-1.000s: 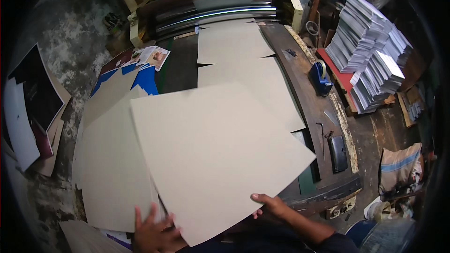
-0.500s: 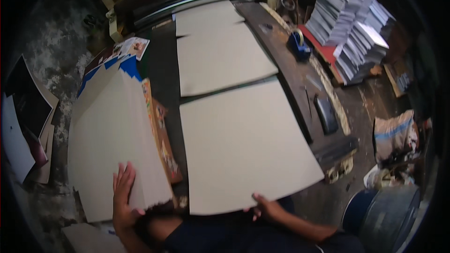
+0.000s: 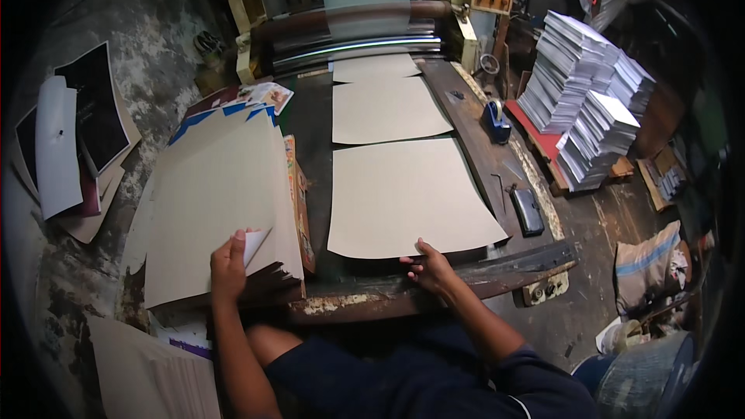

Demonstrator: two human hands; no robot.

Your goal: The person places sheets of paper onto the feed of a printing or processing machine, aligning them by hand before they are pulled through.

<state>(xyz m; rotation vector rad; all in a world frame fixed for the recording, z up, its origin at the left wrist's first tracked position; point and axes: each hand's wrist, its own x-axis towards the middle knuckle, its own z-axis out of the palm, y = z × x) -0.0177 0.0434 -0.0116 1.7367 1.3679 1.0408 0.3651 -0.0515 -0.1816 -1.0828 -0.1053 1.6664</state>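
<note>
My left hand (image 3: 230, 265) is closed on the near right corner of the top sheet of a tall stack of beige card (image 3: 217, 194), and the corner curls up to show a white underside. My right hand (image 3: 429, 265) grips the near edge of a beige card sheet (image 3: 411, 194) on the dark feed table, thumb on top and fingers below. Beyond that sheet lies a second card sheet (image 3: 388, 111). A third sheet (image 3: 376, 67) reaches the shiny roller (image 3: 357, 48) of the machine at the back.
Stacks of white paper (image 3: 563, 70) stand on a red board at the right. A blue tape dispenser (image 3: 497, 122) and a black case (image 3: 528, 212) rest on the table's right side. Another card pile (image 3: 151, 372) is at lower left, loose prints (image 3: 101, 109) at far left, and a drum (image 3: 644, 376) at lower right.
The view has tilted up, showing more of the machine. My left hand went from lying on the stack to lifting its corner. The front sheet has moved farther from me, with my right hand at its edge.
</note>
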